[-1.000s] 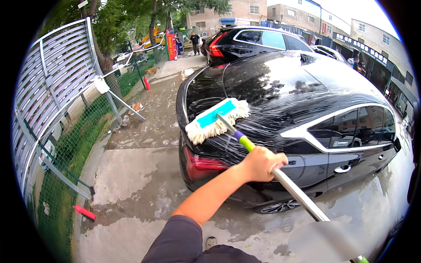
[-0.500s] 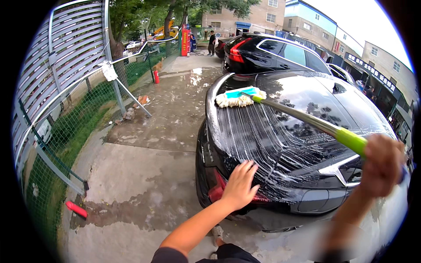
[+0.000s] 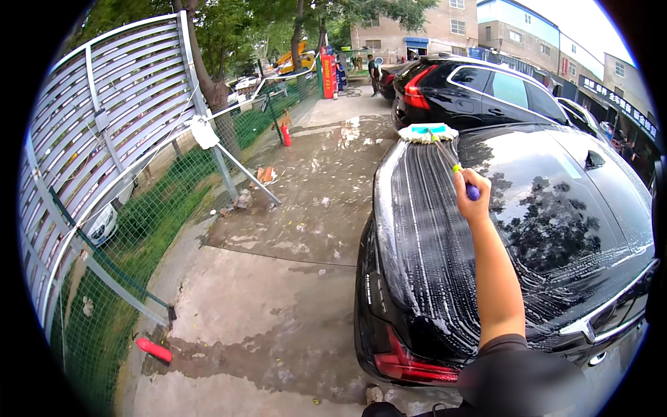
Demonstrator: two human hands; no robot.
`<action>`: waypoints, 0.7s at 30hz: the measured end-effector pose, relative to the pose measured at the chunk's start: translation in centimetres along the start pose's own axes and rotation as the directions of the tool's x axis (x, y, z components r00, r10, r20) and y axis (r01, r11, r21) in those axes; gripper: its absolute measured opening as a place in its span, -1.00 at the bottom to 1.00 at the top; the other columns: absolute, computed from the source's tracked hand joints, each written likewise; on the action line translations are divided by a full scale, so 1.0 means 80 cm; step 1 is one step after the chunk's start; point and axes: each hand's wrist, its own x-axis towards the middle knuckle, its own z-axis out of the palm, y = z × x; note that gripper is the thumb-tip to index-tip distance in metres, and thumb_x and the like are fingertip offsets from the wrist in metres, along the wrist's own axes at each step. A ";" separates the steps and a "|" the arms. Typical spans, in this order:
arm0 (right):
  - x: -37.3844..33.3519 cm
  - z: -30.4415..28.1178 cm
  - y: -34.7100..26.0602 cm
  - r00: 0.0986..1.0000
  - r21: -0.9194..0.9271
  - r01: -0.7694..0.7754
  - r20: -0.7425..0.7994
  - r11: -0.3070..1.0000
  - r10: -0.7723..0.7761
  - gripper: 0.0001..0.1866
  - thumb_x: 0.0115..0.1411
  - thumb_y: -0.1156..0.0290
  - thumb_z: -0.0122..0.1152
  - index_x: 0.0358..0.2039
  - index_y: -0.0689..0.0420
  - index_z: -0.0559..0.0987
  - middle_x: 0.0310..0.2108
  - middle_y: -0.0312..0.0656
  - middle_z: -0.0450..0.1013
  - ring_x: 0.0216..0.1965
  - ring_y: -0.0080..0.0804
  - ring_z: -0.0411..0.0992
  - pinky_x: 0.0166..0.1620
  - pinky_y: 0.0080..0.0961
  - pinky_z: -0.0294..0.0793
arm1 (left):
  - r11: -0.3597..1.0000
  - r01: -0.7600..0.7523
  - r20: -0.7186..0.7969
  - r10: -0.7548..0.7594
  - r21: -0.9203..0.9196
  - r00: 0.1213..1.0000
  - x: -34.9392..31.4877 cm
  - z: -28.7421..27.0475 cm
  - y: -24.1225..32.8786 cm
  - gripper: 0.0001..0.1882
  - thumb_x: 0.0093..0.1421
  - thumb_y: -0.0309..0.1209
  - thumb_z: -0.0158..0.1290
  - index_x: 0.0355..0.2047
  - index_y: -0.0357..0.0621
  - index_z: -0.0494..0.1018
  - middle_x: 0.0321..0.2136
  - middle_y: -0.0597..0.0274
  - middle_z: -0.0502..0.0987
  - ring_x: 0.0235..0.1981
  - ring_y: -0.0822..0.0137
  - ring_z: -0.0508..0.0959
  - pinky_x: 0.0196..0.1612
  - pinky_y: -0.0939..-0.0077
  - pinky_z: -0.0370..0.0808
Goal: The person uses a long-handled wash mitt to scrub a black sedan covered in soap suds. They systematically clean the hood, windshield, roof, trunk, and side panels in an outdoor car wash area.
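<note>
My right hand [image 3: 475,197] is closed round the lower end of a long-handled wash mop, its arm reaching forward over the rear of a wet black car [image 3: 535,229]. The handle's purple butt sticks out beside my fingers. At the far end, the teal-backed mop head [image 3: 425,133] with pale shaggy fibres rests at the far edge of the car's rear. Streaks of white suds run from it toward me across the dark surface. Near me on the car is a red tail light [image 3: 417,365]. My left hand is out of view.
Another black car [image 3: 479,90] stands just beyond. A wire mesh fence [image 3: 156,229] and slatted panel [image 3: 125,90] line the left. A red object [image 3: 153,349] lies on the wet concrete; a fire extinguisher [image 3: 285,135] stands farther off. One person [image 3: 374,73] is in the distance.
The mop head has moved farther away across the car's rear, and my right hand has swung forward and left with the handle. My left hand, earlier open above the car, has left the view.
</note>
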 end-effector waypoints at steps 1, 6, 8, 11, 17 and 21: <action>-0.007 0.013 0.020 1.000 -0.020 0.001 0.014 1.000 0.000 -0.67 0.27 0.64 0.28 -0.59 0.25 0.37 -0.63 -0.17 0.34 -0.60 -0.38 0.31 -0.41 -0.43 0.33 | 0.997 0.062 0.053 -0.065 0.042 0.997 -0.010 0.001 -0.016 -0.26 0.27 0.03 0.13 0.26 -0.30 0.44 0.15 -0.23 0.56 0.24 -0.20 0.48 0.37 0.08 0.36; -0.032 0.017 0.054 0.988 -0.112 -0.032 0.146 0.993 0.048 -0.82 0.22 0.60 0.38 -0.47 0.25 0.52 -0.48 -0.11 0.54 -0.45 -0.23 0.52 -0.23 -0.39 0.51 | 0.999 0.036 0.308 -0.028 -0.022 0.951 0.051 -0.001 -0.016 -0.25 0.26 0.09 0.16 0.20 -0.33 0.49 0.17 -0.28 0.54 0.21 -0.18 0.52 0.31 0.11 0.43; -0.017 -0.009 0.022 0.992 -0.124 -0.024 0.116 0.992 0.038 -0.79 0.24 0.59 0.38 -0.50 0.27 0.52 -0.48 -0.13 0.55 -0.44 -0.37 0.51 -0.22 -0.41 0.51 | 0.985 -0.100 0.241 0.132 -0.138 0.961 0.114 -0.003 -0.006 -0.25 0.27 0.13 0.14 0.17 -0.33 0.51 0.15 -0.29 0.55 0.19 -0.19 0.53 0.30 0.09 0.45; 0.016 -0.086 -0.065 0.988 -0.151 -0.046 0.142 0.987 0.068 -0.78 0.29 0.61 0.32 -0.53 0.29 0.55 -0.48 -0.19 0.56 -0.41 -0.51 0.48 -0.22 -0.43 0.49 | 0.853 -0.466 0.064 0.492 -0.234 0.868 0.230 -0.015 0.007 -0.27 0.31 0.13 0.09 0.16 -0.33 0.52 0.13 -0.32 0.55 0.16 -0.23 0.53 0.27 -0.07 0.45; 0.026 -0.249 -0.388 0.960 -0.362 -0.213 0.095 0.907 0.263 -0.72 0.44 0.39 0.16 -0.33 0.28 0.71 -0.31 -0.15 0.65 -0.35 -0.54 0.48 -0.23 -0.58 0.43 | 0.747 -0.628 -0.034 0.637 -0.217 0.770 0.337 -0.176 0.150 -0.45 0.20 -0.13 0.26 0.11 -0.20 0.53 0.11 -0.14 0.54 0.19 -0.15 0.49 0.22 0.05 0.47; 0.006 -0.355 -0.640 0.983 -0.299 -0.154 0.052 0.942 0.177 -0.70 0.44 0.26 0.05 -0.43 0.14 0.46 -0.44 -0.17 0.39 -0.35 -0.36 0.36 0.03 -0.20 0.43 | 0.390 -0.906 -0.223 0.880 -0.164 0.419 0.320 -0.289 0.306 -0.39 0.22 -0.22 0.25 0.23 -0.19 0.43 0.19 -0.13 0.49 0.23 -0.12 0.47 0.27 0.05 0.44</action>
